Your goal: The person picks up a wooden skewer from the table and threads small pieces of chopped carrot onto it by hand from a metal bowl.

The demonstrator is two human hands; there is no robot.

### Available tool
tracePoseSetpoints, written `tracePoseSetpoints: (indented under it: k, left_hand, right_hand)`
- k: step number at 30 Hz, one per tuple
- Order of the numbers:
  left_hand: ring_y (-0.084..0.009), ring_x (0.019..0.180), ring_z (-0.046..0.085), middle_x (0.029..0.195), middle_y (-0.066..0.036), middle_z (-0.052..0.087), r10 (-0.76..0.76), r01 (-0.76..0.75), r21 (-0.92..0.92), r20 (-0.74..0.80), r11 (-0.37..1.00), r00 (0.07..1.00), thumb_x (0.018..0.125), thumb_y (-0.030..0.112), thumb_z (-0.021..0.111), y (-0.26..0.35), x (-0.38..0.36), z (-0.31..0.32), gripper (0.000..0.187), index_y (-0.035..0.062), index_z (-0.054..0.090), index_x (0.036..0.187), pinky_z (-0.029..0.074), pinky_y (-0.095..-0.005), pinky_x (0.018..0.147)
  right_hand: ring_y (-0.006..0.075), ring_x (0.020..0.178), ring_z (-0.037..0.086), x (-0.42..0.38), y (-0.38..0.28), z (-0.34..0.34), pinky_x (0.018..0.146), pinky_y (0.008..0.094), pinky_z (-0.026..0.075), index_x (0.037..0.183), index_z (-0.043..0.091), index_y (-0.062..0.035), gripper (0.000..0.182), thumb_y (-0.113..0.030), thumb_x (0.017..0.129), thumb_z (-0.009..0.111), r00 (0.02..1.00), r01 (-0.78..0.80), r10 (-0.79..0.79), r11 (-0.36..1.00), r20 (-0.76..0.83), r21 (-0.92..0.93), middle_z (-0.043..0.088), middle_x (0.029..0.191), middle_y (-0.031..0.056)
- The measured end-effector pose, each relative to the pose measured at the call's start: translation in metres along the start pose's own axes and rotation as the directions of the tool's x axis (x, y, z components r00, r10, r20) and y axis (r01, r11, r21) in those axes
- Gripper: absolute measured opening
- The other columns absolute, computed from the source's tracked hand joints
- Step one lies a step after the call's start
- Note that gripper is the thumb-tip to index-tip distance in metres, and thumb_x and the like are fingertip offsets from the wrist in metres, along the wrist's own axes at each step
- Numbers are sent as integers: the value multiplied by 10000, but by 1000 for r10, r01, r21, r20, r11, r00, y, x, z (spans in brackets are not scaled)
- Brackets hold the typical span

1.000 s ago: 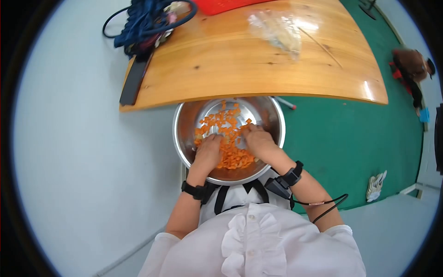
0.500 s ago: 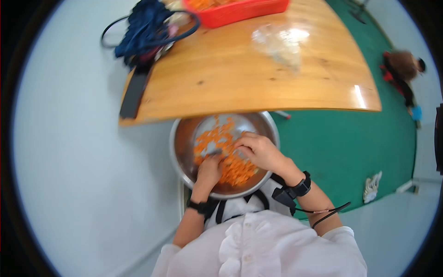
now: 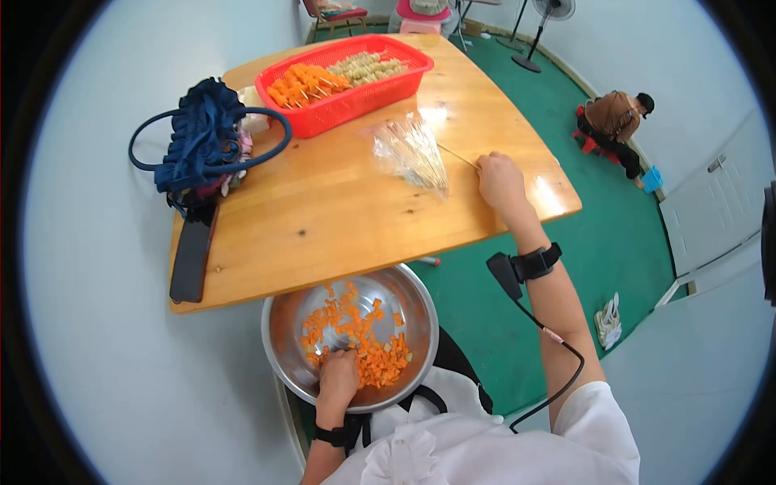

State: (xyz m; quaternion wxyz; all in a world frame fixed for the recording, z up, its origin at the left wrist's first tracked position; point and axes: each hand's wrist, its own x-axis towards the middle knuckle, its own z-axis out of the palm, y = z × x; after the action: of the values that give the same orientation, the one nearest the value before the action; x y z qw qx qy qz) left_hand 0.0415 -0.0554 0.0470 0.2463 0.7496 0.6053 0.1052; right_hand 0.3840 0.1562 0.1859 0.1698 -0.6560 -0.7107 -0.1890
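My right hand (image 3: 500,183) is over the table, its fingers closed on the end of a thin wooden skewer (image 3: 457,153). The skewer's other end points toward a clear plastic bag of bamboo skewers (image 3: 411,152) lying on the wood. Down in a large steel bowl (image 3: 418,299), my left hand (image 3: 338,375) has its fingers curled at the pile of orange carrot pieces (image 3: 380,361). What those fingers hold, if anything, is hidden. The bowl is below the table's near edge, in front of my body.
On the wooden table (image 3: 347,234) stands a red basket (image 3: 356,106) with filled orange and pale skewers. A blue bag (image 3: 198,137) and a dark phone (image 3: 192,255) lie at the left. Another person (image 3: 614,117) sits at the far right, near a fan (image 3: 543,28).
My right hand has left the bowl, reached up over the table and taken hold of a skewer. My left hand stays in the bowl. The view has shifted, showing more of the room.
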Motion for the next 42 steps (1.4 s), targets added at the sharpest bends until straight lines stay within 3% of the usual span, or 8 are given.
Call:
tracePoseSetpoints:
  k: [8,18,25,28,33,35,37,42]
  left_hand:
    - [-350,757,616,763,-188,630,-137,137,-29,-7,990,991,783,167,560,4,4,-3,201,73,625,949,482,-450,691]
    - [-353,726,618,741,-190,626,0,0,-6,-43,1000,999,772,129,535,-6,5,9,149,32,648,783,494,-448,666]
    - [-324,716,584,746,-157,611,150,-139,56,-366,989,919,685,93,614,-5,-1,6,98,60,690,738,484,-402,697]
    - [-331,724,598,761,-168,621,102,-99,24,-239,995,966,707,111,619,-10,0,9,109,71,693,777,488,-408,682]
    - [-370,744,603,789,-208,615,-94,65,-164,-170,984,981,788,135,581,0,3,6,154,49,660,888,487,-433,679]
    - [-392,698,582,724,-236,587,-22,-14,-156,-230,988,973,763,65,532,-9,5,12,130,-30,620,777,472,-457,646]
    - [-387,743,582,777,-226,594,-48,5,-185,-227,983,973,753,10,513,-3,4,5,120,-31,620,790,468,-438,692]
    - [-348,709,610,803,-216,614,-176,87,-313,-268,946,947,769,-16,519,-3,2,6,120,-46,611,840,487,-398,647]
  right_hand:
    - [289,793,618,16,-18,-15,653,356,502,800,546,-43,72,-21,734,564,969,-130,152,984,194,-124,618,805,146]
    - [287,780,633,27,-10,-21,659,350,515,871,531,-28,159,-45,721,582,940,-40,98,983,327,-179,632,755,146]
    - [292,725,649,51,8,-15,622,349,525,943,529,9,257,-52,695,557,853,-36,96,991,513,-125,636,796,196]
    - [298,635,647,53,1,-34,552,354,520,895,562,46,236,-53,684,522,744,-328,260,945,615,-3,636,759,209]
    - [239,534,625,56,25,-10,455,335,492,530,600,-13,114,-22,628,542,745,-289,223,957,628,3,572,487,142]
    - [204,551,605,56,54,18,503,291,479,685,605,-39,112,-146,711,589,763,-285,151,951,629,117,596,591,99]
    - [159,552,581,40,36,-23,508,254,458,790,580,-17,198,-211,773,614,833,-512,240,674,498,532,583,619,59]
    - [92,513,540,-35,-50,-85,454,222,436,833,603,-16,179,-195,838,596,980,-193,100,260,173,946,566,631,17]
